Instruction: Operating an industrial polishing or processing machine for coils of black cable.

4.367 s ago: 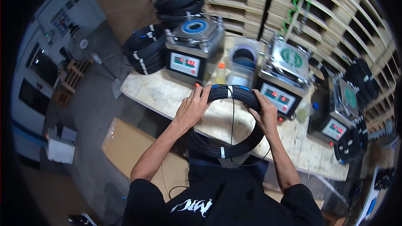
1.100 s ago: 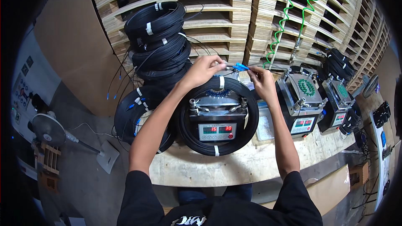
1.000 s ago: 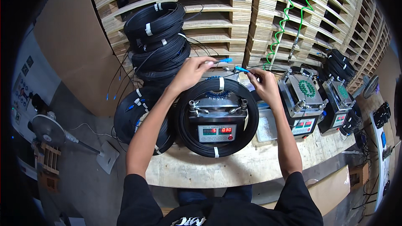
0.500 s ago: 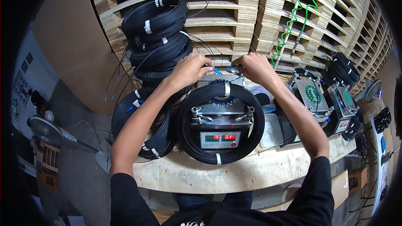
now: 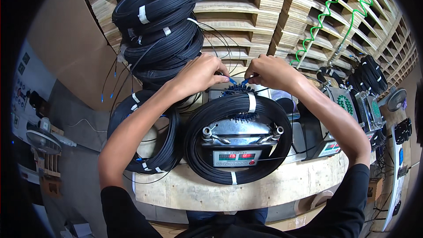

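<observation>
Left hand [image 5: 203,72] and right hand [image 5: 272,72], apart, each pinch a blue connector [image 5: 232,80] at the far side of the polishing machine [image 5: 241,128], probably best kept straight, the black cable coil [image 5: 194,137] framing its front.

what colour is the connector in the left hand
The connector is blue, clearest in the head view.

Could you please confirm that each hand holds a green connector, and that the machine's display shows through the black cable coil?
Not quite: the head view shows that the connectors held by the left hand and the right hand are blue, not green. The display does show through the black cable coil.
</observation>
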`<state>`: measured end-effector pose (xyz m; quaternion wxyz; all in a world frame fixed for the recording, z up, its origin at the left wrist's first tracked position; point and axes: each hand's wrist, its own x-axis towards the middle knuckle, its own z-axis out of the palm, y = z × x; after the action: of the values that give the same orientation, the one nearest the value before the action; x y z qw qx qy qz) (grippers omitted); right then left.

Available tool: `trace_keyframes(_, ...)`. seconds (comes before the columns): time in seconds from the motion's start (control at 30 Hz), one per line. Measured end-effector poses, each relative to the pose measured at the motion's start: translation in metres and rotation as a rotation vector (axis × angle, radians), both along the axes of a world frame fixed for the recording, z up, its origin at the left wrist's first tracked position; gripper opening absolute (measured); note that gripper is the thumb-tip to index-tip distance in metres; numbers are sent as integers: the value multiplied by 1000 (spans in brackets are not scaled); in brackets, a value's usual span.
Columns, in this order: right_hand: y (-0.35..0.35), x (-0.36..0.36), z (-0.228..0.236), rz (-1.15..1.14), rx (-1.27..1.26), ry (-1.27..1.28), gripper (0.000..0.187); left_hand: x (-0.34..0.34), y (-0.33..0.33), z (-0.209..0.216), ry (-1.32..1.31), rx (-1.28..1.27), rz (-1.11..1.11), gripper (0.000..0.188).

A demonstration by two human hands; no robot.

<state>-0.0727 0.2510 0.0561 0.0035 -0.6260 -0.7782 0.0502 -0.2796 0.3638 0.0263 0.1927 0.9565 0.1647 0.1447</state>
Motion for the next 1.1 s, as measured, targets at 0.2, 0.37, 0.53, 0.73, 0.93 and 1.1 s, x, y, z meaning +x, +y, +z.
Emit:
trace_keyframes(0.2, 1, -10, -1, 15, 53, -169, 12, -1, -6, 4, 24, 30, 25, 18)
trace_keyframes(0.37, 5, -19, -1, 65, 86, -308, 9, 1, -10, 7, 89, 58, 44, 17)
trace_keyframes(0.53, 0, -25, 4, 50, 66, -320, 7, 6, -15, 10, 106, 50, 74, 17)
trace_keyframes(0.73, -2, -30, 6, 83, 139, -319, 6, 9, -16, 13, 129, 94, 65, 16)
trace_keyframes(0.93, 6, -41, 13, 150, 46, -314, 9, 12, -19, 18, 162, 110, 89, 16)
trace_keyframes(1.1, 8, -48, 12, 123, 5, -375, 15, 18, -15, 17, 179, 175, 119, 17)
